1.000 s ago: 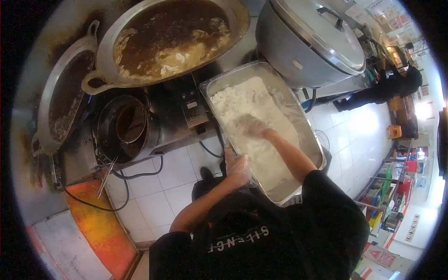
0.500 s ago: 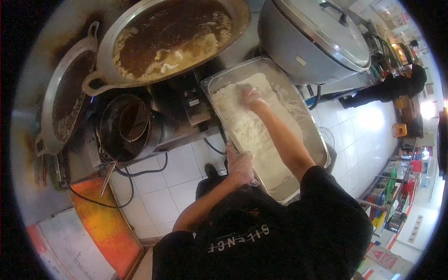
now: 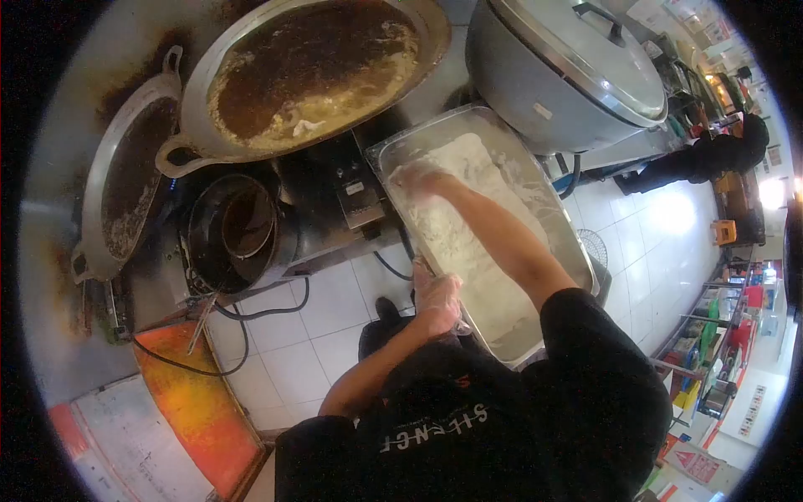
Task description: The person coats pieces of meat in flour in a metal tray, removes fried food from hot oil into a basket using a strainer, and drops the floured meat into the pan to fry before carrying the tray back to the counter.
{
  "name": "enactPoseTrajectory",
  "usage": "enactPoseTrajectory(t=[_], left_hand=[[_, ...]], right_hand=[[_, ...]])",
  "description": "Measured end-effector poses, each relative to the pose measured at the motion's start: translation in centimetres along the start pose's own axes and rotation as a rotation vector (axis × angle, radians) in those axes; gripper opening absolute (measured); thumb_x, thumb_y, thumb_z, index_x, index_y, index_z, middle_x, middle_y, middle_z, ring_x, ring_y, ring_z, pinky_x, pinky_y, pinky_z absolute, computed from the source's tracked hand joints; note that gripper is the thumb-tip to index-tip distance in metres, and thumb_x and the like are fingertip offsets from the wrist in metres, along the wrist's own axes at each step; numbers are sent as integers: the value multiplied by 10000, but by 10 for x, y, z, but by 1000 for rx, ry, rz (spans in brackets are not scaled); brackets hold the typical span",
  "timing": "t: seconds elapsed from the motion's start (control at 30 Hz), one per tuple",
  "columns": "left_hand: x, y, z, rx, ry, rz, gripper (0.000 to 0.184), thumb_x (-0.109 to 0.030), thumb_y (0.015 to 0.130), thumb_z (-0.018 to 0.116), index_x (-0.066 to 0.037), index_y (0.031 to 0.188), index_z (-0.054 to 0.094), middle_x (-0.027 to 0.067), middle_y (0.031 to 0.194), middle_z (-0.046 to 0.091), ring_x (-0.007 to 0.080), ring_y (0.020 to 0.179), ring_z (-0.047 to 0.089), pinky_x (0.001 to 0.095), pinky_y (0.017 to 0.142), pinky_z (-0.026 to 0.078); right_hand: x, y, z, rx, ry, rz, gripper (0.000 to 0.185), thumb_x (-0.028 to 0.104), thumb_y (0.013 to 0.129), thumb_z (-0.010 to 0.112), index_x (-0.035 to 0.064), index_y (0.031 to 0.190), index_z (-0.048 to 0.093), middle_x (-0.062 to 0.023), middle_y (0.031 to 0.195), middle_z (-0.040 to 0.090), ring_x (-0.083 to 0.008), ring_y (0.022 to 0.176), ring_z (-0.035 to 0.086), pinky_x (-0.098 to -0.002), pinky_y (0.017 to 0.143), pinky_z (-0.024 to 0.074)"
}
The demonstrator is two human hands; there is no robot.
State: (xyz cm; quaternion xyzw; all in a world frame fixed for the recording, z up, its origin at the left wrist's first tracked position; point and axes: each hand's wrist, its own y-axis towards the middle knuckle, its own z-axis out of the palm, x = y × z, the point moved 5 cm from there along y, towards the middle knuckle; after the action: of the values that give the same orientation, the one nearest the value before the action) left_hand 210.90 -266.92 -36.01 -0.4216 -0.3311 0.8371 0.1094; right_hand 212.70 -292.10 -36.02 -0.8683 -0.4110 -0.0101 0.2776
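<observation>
A deep rectangular metal tray (image 3: 577, 289) of white flour (image 3: 468, 226) stands before me. My left hand (image 3: 437, 303), in a clear plastic glove, is closed on the tray's near left rim. My right hand (image 3: 420, 179), also gloved and dusted white, is over the flour by the tray's far left corner. Its fingers are blurred and whitened, so I cannot make out whether they hold anything. Beyond the tray's left side, a large wide pan (image 3: 188, 113) holds dark oil with pale foam and a small whitish piece (image 3: 308, 128) floating near its edge.
A big lidded pot (image 3: 535, 75) stands behind the tray. On the left are a second oil pan (image 3: 100, 192) and a dark round pot (image 3: 205, 222) with a smaller vessel inside. Cables hang above the tiled floor (image 3: 335, 347). A person in dark clothes (image 3: 711, 159) is at far right.
My right hand has moved left across the flour towards the tray's left wall. My left hand stays at the rim. The whole view has shifted slightly.
</observation>
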Motion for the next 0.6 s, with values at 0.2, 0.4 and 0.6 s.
enactPoseTrajectory(t=[0.2,0.4,0.6], left_hand=[[-27,-17,6,-70,138,-14,653,86,688,549,-107,1296,411,73,1054,564,199,843,579,324,685,493],[-29,-14,9,30,65,18,632,100,687,545,-79,1283,433,86,1095,564,205,907,574,315,763,502],[-21,-12,10,-18,41,38,732,60,701,515,-99,1382,301,122,1163,526,243,981,561,360,827,490]], right_hand=[[-97,-46,78,-93,-277,85,665,252,767,628,52,1383,472,-223,1325,544,-324,1233,534,-413,1043,422],[-135,-115,49,-106,-132,346,474,264,892,502,93,1334,505,-229,1328,528,-347,1278,479,-411,1081,378],[-55,-136,-15,-303,102,603,399,277,889,504,82,1233,561,-197,1264,581,-347,1253,497,-413,1026,408]])
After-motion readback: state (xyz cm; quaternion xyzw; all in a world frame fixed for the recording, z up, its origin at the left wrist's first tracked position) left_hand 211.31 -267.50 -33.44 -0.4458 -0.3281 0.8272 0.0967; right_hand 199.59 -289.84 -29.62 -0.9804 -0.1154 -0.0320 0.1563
